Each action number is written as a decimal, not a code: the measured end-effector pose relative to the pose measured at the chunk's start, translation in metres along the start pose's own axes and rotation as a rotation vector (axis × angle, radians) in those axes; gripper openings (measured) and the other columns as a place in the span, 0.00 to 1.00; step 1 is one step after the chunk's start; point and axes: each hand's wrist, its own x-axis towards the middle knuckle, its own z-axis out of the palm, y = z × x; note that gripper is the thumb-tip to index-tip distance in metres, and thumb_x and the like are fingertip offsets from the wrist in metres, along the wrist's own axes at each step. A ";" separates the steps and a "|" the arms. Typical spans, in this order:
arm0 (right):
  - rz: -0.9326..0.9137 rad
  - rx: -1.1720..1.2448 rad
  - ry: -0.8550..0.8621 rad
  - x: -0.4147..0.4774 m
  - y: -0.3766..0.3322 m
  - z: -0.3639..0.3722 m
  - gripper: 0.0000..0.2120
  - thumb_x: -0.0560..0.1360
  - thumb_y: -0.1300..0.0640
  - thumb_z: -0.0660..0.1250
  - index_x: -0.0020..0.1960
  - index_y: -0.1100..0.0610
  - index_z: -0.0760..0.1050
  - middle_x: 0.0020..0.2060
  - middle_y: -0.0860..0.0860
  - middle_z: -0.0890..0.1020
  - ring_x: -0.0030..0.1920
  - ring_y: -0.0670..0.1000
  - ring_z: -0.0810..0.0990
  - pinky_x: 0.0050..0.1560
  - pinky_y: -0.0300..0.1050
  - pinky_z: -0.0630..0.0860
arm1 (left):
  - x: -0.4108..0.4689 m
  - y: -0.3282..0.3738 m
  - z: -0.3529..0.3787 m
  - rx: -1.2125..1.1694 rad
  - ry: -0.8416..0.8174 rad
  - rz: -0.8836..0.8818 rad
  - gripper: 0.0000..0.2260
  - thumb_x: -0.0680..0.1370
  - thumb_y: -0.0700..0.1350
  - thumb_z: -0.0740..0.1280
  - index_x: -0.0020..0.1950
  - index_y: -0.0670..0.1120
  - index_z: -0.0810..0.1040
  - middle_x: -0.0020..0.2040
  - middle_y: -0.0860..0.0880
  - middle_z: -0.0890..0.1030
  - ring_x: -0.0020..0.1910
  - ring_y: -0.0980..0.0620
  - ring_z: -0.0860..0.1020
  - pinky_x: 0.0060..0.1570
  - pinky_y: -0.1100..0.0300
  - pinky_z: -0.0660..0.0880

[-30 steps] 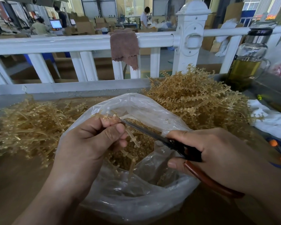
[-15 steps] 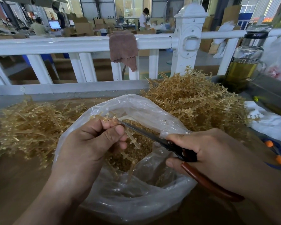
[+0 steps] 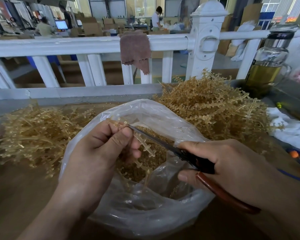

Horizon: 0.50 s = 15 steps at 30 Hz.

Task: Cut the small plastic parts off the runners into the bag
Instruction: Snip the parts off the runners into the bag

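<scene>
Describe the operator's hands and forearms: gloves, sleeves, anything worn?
Nothing worn shows. The left hand and right hand are bare: no gloves, rings or watch in view. Both forearms are bare to the frame edge, with no sleeves visible. The visible nails are short.

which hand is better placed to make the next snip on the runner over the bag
Right, probably. The right hand grips the scissors, whose blade tip sits by the runner above the open bag. The left hand pinches that runner and holds no tool, so it best steadies it.
</scene>
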 end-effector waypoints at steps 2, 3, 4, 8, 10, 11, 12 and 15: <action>0.005 -0.010 -0.003 -0.001 -0.001 -0.002 0.29 0.68 0.24 0.55 0.64 0.37 0.67 0.45 0.39 0.83 0.43 0.38 0.81 0.41 0.40 0.77 | 0.000 -0.001 -0.001 0.012 -0.025 0.008 0.09 0.77 0.48 0.69 0.41 0.44 0.80 0.38 0.43 0.82 0.36 0.48 0.81 0.37 0.63 0.77; 0.003 -0.014 -0.004 -0.001 -0.001 -0.002 0.29 0.68 0.25 0.55 0.63 0.37 0.68 0.43 0.39 0.83 0.42 0.39 0.80 0.40 0.40 0.77 | 0.000 -0.001 -0.001 0.020 -0.037 0.014 0.09 0.77 0.48 0.69 0.41 0.44 0.80 0.38 0.43 0.82 0.36 0.48 0.81 0.37 0.63 0.77; -0.002 -0.018 -0.004 -0.001 -0.002 -0.003 0.28 0.69 0.25 0.55 0.63 0.37 0.68 0.41 0.39 0.82 0.40 0.39 0.80 0.39 0.40 0.76 | 0.000 -0.002 -0.002 0.028 -0.047 0.022 0.09 0.77 0.48 0.68 0.41 0.44 0.79 0.38 0.43 0.82 0.36 0.48 0.81 0.37 0.62 0.77; -0.014 -0.020 -0.008 -0.001 -0.003 -0.003 0.22 0.70 0.27 0.56 0.59 0.36 0.71 0.38 0.38 0.79 0.39 0.39 0.78 0.37 0.38 0.74 | 0.000 -0.004 -0.001 0.034 -0.057 0.038 0.08 0.77 0.48 0.69 0.41 0.45 0.79 0.37 0.44 0.82 0.36 0.48 0.81 0.37 0.62 0.77; -0.005 -0.025 -0.008 -0.001 -0.004 -0.003 0.25 0.70 0.26 0.55 0.61 0.37 0.70 0.40 0.38 0.80 0.40 0.39 0.79 0.37 0.40 0.75 | 0.000 -0.005 -0.001 0.039 -0.053 0.045 0.08 0.77 0.47 0.69 0.41 0.44 0.79 0.37 0.44 0.82 0.35 0.48 0.81 0.36 0.62 0.77; -0.002 -0.029 -0.005 -0.001 -0.004 -0.003 0.26 0.69 0.26 0.55 0.62 0.37 0.69 0.41 0.39 0.81 0.40 0.40 0.79 0.37 0.40 0.76 | 0.000 -0.006 -0.001 0.040 -0.046 0.048 0.08 0.77 0.47 0.69 0.41 0.44 0.79 0.37 0.44 0.82 0.35 0.48 0.81 0.36 0.62 0.77; -0.001 -0.034 -0.003 -0.002 -0.004 -0.003 0.27 0.69 0.26 0.54 0.62 0.37 0.69 0.42 0.39 0.82 0.41 0.40 0.80 0.37 0.40 0.76 | 0.000 -0.006 -0.002 0.037 -0.039 0.050 0.08 0.77 0.47 0.68 0.41 0.44 0.79 0.37 0.44 0.82 0.35 0.48 0.81 0.36 0.62 0.77; 0.000 -0.034 -0.002 -0.001 -0.003 -0.003 0.26 0.70 0.26 0.55 0.62 0.37 0.70 0.40 0.38 0.81 0.39 0.39 0.79 0.37 0.41 0.76 | 0.000 -0.006 -0.002 0.023 -0.020 0.048 0.08 0.76 0.47 0.69 0.40 0.44 0.79 0.37 0.44 0.82 0.35 0.48 0.81 0.36 0.62 0.78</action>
